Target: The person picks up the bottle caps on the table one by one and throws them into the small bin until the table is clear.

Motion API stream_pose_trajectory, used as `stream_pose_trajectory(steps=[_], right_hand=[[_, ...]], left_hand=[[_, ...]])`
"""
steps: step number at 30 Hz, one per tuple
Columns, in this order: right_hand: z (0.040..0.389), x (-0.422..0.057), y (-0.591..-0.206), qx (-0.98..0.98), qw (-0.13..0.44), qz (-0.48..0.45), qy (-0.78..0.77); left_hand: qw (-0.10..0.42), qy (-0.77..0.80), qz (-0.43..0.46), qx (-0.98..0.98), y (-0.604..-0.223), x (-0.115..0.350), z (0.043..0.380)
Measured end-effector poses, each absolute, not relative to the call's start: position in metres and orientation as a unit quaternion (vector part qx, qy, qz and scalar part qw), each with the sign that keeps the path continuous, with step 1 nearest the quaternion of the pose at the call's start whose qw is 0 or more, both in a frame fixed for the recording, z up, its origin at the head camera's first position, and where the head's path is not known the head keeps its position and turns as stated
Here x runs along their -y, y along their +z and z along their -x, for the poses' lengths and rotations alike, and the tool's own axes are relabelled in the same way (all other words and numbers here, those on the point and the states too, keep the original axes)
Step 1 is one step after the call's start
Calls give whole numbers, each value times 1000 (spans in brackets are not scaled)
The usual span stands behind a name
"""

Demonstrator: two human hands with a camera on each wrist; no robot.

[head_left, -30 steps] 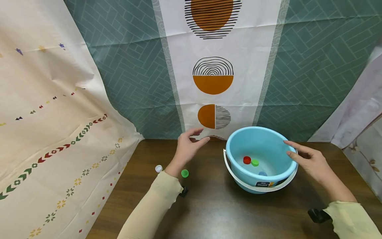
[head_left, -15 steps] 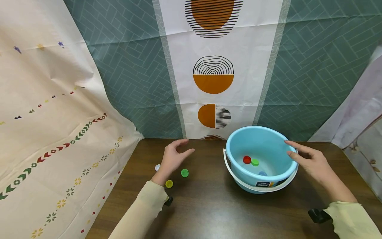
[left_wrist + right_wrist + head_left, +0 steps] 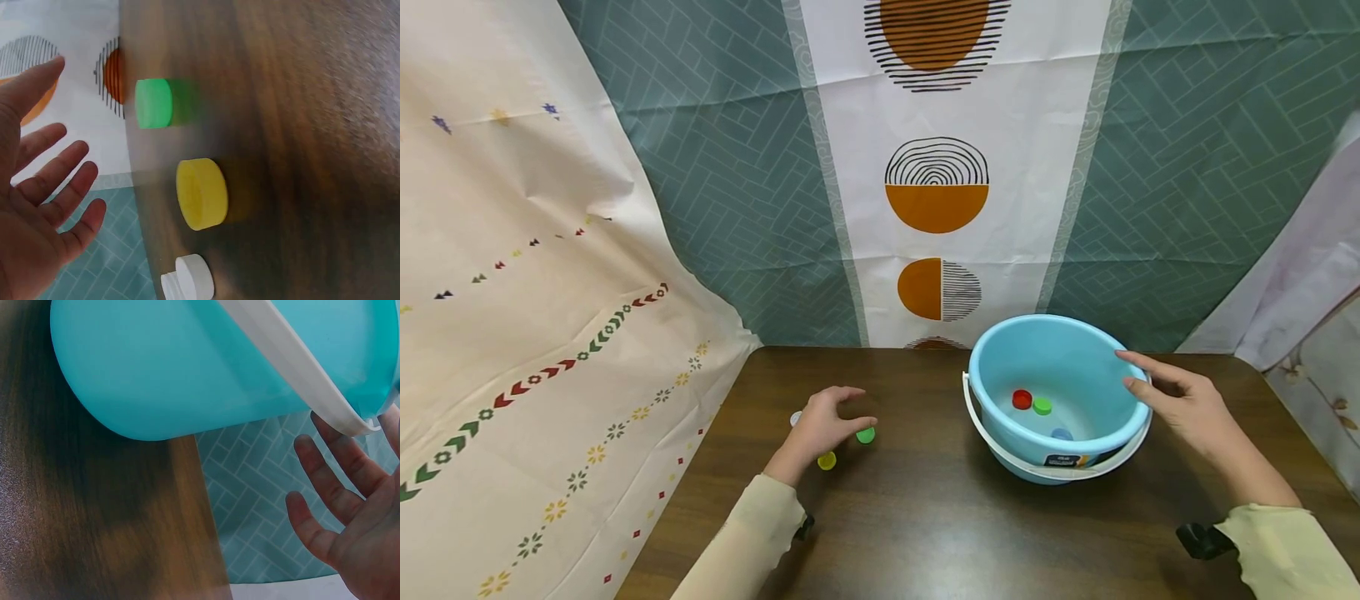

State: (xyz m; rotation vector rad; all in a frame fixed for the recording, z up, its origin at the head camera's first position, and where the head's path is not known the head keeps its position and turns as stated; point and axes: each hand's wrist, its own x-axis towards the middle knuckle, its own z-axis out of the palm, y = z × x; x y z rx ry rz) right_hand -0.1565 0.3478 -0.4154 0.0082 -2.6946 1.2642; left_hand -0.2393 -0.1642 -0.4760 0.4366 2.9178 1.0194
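Observation:
My left hand (image 3: 820, 425) hovers above the table's left part, thumb and fingers apart, holding nothing. Close by its thumb lies a green bottle cap (image 3: 866, 435). A yellow bottle cap (image 3: 827, 461) is beneath the wrist side, and a white cap (image 3: 795, 417) is partly hidden behind the hand. All three show in the left wrist view, the yellow cap (image 3: 203, 194) in the middle. My right hand (image 3: 1183, 408) holds the rim of a light-blue bucket (image 3: 1052, 350), thumb over the inside. Inside are a red cap (image 3: 1022, 400), a light-green cap (image 3: 1042, 407) and a blue cap (image 3: 1062, 434).
The bucket's white handle (image 3: 1037, 468) hangs down its front side. A dark wooden table (image 3: 925, 533) carries everything. Patterned cloths (image 3: 737, 167) hang behind the table's back edge and on both sides.
My left hand has moved left and down toward the green cap, uncovering the yellow cap on the way. My right hand and the bucket have stayed in place.

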Motion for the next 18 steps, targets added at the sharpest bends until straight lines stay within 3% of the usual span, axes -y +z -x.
stream_pose_trajectory(steps=[18], right_hand=[[159, -350, -417, 900, 85, -1, 427]], left_hand=[[73, 244, -184, -949, -493, 167, 242]])
